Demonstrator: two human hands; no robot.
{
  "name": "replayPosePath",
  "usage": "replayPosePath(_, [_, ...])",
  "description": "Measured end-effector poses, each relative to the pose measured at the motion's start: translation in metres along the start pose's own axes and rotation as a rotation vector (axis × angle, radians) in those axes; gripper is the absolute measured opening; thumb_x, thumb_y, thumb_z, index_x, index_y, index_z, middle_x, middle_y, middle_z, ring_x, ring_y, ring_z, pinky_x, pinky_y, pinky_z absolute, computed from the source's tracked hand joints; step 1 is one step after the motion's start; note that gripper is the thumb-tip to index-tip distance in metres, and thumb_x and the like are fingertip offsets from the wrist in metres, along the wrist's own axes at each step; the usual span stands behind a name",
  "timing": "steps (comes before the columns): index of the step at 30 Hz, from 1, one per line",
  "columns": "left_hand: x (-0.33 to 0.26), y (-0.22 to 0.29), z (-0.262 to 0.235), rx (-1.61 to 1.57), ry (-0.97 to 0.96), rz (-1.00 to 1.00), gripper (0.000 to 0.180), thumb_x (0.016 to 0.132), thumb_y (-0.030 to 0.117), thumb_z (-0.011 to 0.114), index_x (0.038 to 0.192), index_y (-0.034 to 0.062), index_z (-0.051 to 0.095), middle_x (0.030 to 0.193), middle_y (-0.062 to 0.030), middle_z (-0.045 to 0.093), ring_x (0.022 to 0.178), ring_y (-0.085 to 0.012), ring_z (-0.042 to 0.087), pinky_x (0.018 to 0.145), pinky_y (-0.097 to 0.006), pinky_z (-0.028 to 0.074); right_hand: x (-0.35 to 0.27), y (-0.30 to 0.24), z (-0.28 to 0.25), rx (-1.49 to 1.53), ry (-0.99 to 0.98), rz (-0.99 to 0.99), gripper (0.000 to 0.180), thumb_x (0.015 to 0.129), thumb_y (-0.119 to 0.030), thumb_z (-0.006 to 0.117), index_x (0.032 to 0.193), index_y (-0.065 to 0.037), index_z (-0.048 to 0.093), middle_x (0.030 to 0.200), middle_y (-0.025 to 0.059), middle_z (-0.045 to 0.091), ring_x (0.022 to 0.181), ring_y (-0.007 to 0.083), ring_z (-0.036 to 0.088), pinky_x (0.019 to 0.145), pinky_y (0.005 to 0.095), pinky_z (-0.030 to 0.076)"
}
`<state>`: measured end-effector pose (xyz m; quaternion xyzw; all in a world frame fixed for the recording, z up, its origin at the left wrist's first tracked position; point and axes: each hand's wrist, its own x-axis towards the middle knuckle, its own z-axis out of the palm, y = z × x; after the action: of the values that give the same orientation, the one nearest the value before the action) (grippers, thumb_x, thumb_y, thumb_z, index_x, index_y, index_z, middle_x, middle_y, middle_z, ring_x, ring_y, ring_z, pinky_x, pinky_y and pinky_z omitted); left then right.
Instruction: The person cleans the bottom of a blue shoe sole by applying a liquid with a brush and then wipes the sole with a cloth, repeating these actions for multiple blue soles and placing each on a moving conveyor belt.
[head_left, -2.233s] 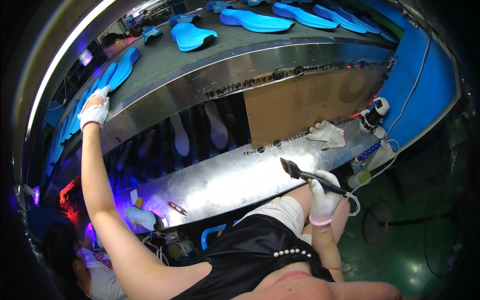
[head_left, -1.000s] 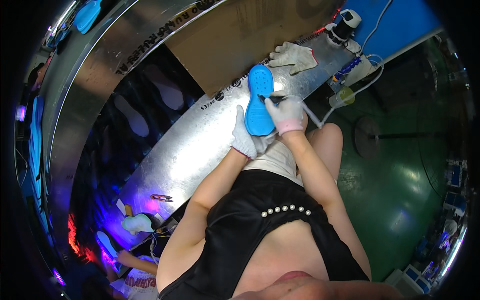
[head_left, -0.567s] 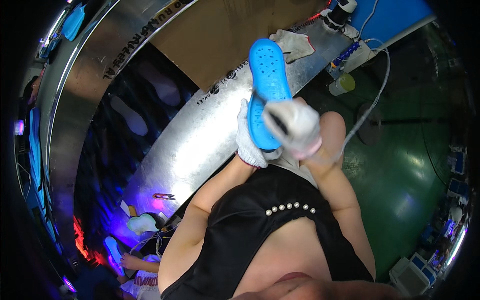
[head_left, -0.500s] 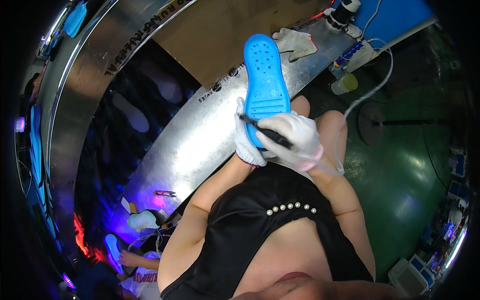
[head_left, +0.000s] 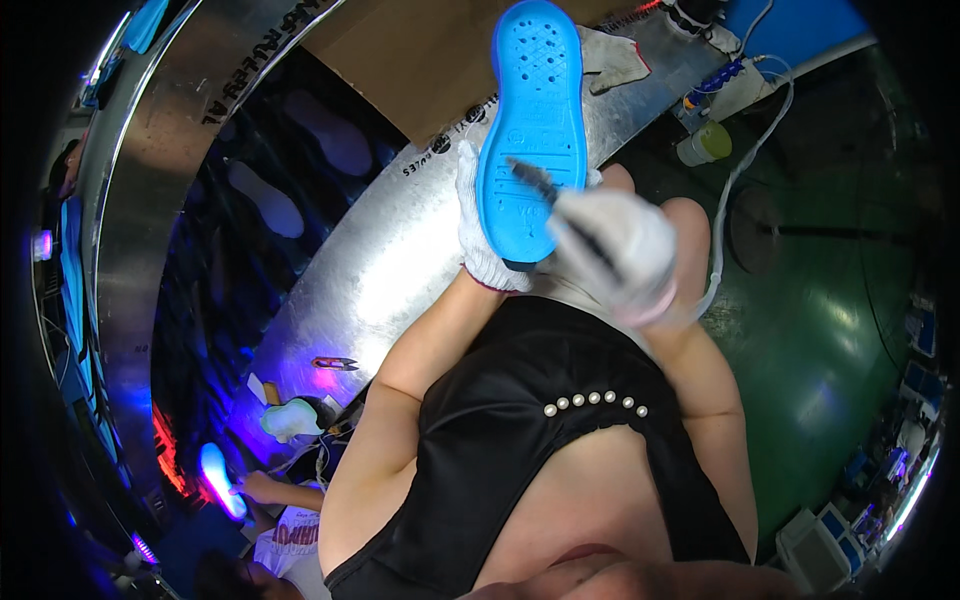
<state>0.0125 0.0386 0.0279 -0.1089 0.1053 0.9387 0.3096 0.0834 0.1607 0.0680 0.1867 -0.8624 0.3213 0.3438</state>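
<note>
A bright blue shoe sole (head_left: 532, 130) with holes at its far end and raised bars across its middle lies tilted away from me. My left hand (head_left: 478, 235), in a white knit glove, wraps around its left edge and underside from below. In my gloved right hand (head_left: 628, 248), blurred by motion, is a black pen-shaped tool (head_left: 538, 182). Its narrow tip is over the bars of the sole; whether it touches cannot be made out. A pale hose (head_left: 715, 265) runs up from beside the right wrist.
The shiny metal bench (head_left: 350, 270) carries a spare glove (head_left: 612, 60), brown cardboard (head_left: 390, 60) and red-handled snips (head_left: 335, 364). Pale insoles (head_left: 265, 198) lie on a dark belt beyond. A co-worker's hand (head_left: 260, 488) holds a glowing blue sole (head_left: 222, 482) at lower left. A lidded tub (head_left: 704, 145) stands right.
The sole and left hand have moved away from me. My right hand has shifted right, and the tool's tip has moved farther up the sole. The co-worker's sole has shifted slightly.
</note>
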Motion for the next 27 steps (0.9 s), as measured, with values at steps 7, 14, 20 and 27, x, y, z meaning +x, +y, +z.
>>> replayPosePath(7, [-0.016, -0.001, 0.002, 0.139, -0.078, -0.060, 0.081, 0.088, 0.070, 0.036, 0.137, 0.0056, 0.040, 0.123, -0.0257, 0.054, 0.091, -0.0353, 0.064, 0.060, -0.041, 0.057, 0.009, 0.007, 0.006, 0.084, 0.172, 0.193, 0.026, 0.074, -0.016, 0.074, 0.096, -0.004, 0.067, 0.088, 0.0089, 0.068, 0.078, 0.0218, 0.067, 0.066, 0.0302, 0.053])
replayPosePath(14, [-0.003, 0.001, -0.028, 0.537, -0.212, 0.089, 0.071, 0.093, 0.060, 0.036, 0.127, -0.0015, 0.048, 0.111, -0.0237, 0.060, 0.079, -0.0343, 0.064, 0.071, -0.039, 0.057, 0.003, -0.015, -0.008, 0.335, -0.114, 0.020, 0.022, 0.071, -0.003, 0.071, 0.093, -0.005, 0.068, 0.086, 0.0092, 0.068, 0.068, 0.0238, 0.066, 0.059, 0.0290, 0.052])
replayPosePath(20, [0.007, 0.018, -0.024, 0.112, -0.666, -0.256, 0.080, 0.091, 0.068, 0.031, 0.139, 0.0047, 0.039, 0.129, -0.0219, 0.051, 0.105, -0.0394, 0.057, 0.088, -0.051, 0.051, -0.008, -0.023, -0.005, -0.016, -0.156, -0.071, 0.023, 0.073, -0.014, 0.073, 0.094, -0.011, 0.064, 0.080, 0.0051, 0.064, 0.068, 0.0218, 0.063, 0.061, 0.0320, 0.051])
replayPosePath(27, [0.002, 0.043, -0.013, 0.081, -0.291, -0.381, 0.081, 0.092, 0.067, 0.030, 0.140, 0.0030, 0.038, 0.133, -0.0224, 0.050, 0.115, -0.0359, 0.056, 0.098, -0.047, 0.046, -0.001, -0.002, -0.018, 0.302, -0.202, 0.028, 0.025, 0.070, -0.004, 0.073, 0.094, -0.009, 0.069, 0.091, 0.0053, 0.068, 0.076, 0.0219, 0.065, 0.066, 0.0273, 0.053])
